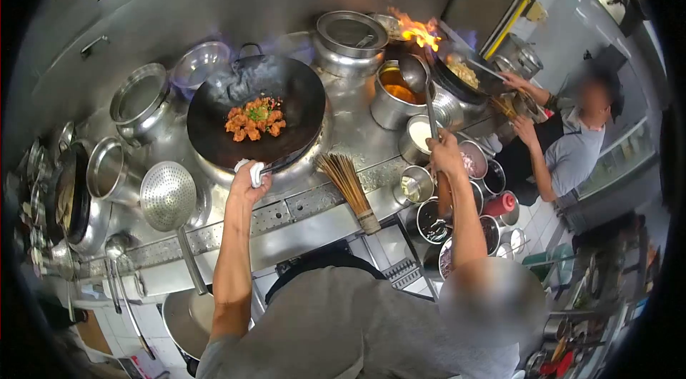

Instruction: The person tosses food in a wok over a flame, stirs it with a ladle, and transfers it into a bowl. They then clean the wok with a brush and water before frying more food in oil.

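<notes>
Grey steel stovetop (357, 120) leaves a passage between the round black wok (301, 104) and cylindrical silver pot (391, 116); a brown bamboo brush (347, 187) obstructs its near end.

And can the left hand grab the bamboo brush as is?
Probably not yet: the left hand is gripping a white cloth at the near edge of the wok. Once freed, likely yes; the bamboo brush lies to its right with nothing standing between.

Left hand (248, 186) and white folded cloth (256, 172) hide much of black round wok's (207, 122) near handle. Steam (246, 77) blurs wok's back. Green bits (261, 111) on red-brown food (251, 125): too small to identify. Right hand (446, 155) covers mid-handle of long steel ladle (413, 73); round blur patch (493, 300) hides right elbow. Co-worker in grey shirt, black apron (564, 157): head blurred.
</notes>
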`<control>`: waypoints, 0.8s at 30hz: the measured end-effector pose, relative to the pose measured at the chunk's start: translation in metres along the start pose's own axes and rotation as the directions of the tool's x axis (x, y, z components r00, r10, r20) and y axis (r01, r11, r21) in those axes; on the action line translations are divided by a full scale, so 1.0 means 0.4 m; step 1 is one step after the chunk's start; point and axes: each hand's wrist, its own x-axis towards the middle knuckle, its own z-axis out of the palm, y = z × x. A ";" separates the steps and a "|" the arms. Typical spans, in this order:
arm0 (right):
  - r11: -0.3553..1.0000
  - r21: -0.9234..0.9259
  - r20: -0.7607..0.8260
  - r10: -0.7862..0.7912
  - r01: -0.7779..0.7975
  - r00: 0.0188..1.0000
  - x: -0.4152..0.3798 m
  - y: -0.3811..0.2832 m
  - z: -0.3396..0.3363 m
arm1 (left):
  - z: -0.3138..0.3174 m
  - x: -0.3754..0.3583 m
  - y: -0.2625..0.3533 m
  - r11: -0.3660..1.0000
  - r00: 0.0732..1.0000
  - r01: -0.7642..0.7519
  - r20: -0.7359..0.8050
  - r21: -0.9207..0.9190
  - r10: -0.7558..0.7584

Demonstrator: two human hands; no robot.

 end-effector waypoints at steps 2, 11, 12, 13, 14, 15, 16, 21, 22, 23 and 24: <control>0.982 -0.029 0.113 0.189 -0.187 0.975 0.034 -0.051 -0.016 | -0.020 0.025 -0.004 0.998 0.999 0.033 0.039 -0.047 -0.031; 0.726 -0.629 0.104 -0.276 0.278 0.956 0.003 -0.002 0.034 | 0.090 -0.089 -0.023 0.989 0.997 -0.038 -0.067 -0.140 0.029; 0.742 -0.629 0.068 -0.245 0.232 0.967 -0.024 -0.036 0.052 | 0.109 -0.113 -0.019 0.984 0.997 -0.043 -0.072 -0.175 0.031; 0.742 -0.623 0.105 -0.233 0.246 0.967 -0.042 -0.064 0.062 | 0.104 -0.099 -0.018 0.979 0.996 -0.053 -0.080 -0.194 0.039; 0.738 -0.623 0.122 -0.237 0.260 0.964 -0.052 -0.101 0.073 | 0.090 -0.073 -0.023 0.984 0.997 -0.048 -0.070 -0.174 0.037; 0.864 -0.457 0.205 -0.129 0.212 0.970 -0.061 -0.139 0.086 | 0.073 -0.047 -0.026 0.988 0.998 -0.041 -0.059 -0.148 0.033; 0.952 -0.281 0.301 -0.032 0.121 0.953 -0.066 -0.162 0.106 | 0.056 -0.024 -0.028 0.987 0.997 -0.043 -0.065 -0.153 0.033; 0.836 -0.164 0.418 -0.422 0.524 0.804 0.003 -0.177 0.335 | 0.016 0.029 -0.041 0.995 1.000 0.026 -0.001 -0.097 -0.027; 0.835 -0.164 0.417 -0.425 0.526 0.804 0.006 -0.213 0.363 | 0.015 0.034 -0.037 0.995 1.000 0.016 -0.012 -0.102 -0.018; 0.877 -0.094 0.464 -0.380 0.471 0.800 0.002 -0.261 0.379 | 0.018 0.033 -0.034 0.994 1.000 0.015 -0.011 -0.105 -0.016; 0.912 -0.029 0.518 -0.337 0.410 0.786 -0.008 -0.301 0.386 | 0.020 0.029 -0.036 0.995 1.000 0.006 -0.012 -0.101 -0.007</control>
